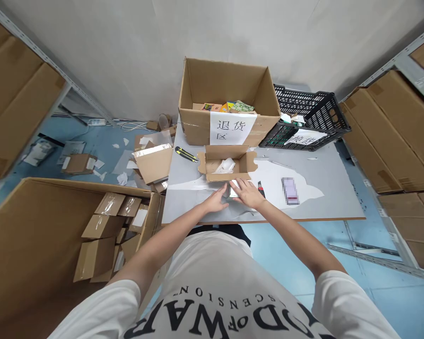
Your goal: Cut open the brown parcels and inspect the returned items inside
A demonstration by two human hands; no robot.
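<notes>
A small white item (234, 189), perhaps a little box, sits near the table's front edge, partly covered by my fingers. My right hand (249, 193) grips it from the right, fingers over its far side and thumb on the near side. To its left is my left hand (215, 201), thumb and fingers apart; whether it touches the item I cannot tell. Just beyond both hands stands an opened small cardboard box (215, 177), flaps spread, with crumpled white paper (226, 165) inside. A red and black tool (261, 189) lies beside my right hand, partly hidden.
A yellow-black utility knife (186, 154) lies at left on the table (325, 174). Behind stand a large labelled carton (198, 125) and a black crate (328, 113). A purple packet (290, 190) lies right. A big carton (31, 188) of small boxes stands left.
</notes>
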